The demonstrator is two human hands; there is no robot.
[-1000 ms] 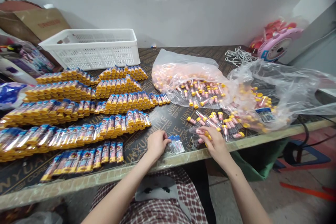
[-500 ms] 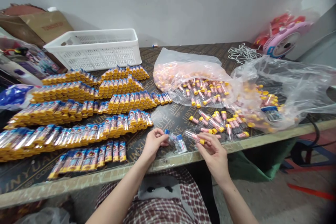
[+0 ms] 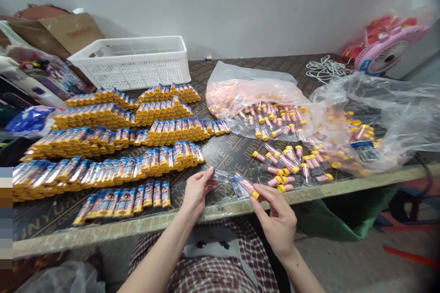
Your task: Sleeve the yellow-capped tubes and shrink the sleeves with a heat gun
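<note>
Our left fingers, nearly closed, pinch a clear sleeve (image 3: 220, 176) over the tabletop (image 3: 237, 149)'s near side; our right fingers close on a tube (image 3: 245, 184)'s yellow-capped end, presumably leaving its clear end free.

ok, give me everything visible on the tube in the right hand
The tube is slim and clear, plastic by its look, with pink showing through and a yellow cap on its near end. It slants over the table, its clear end away from the right hand, whose fingertips hold the capped end. Whether it touches the packets behind is unclear.
</note>
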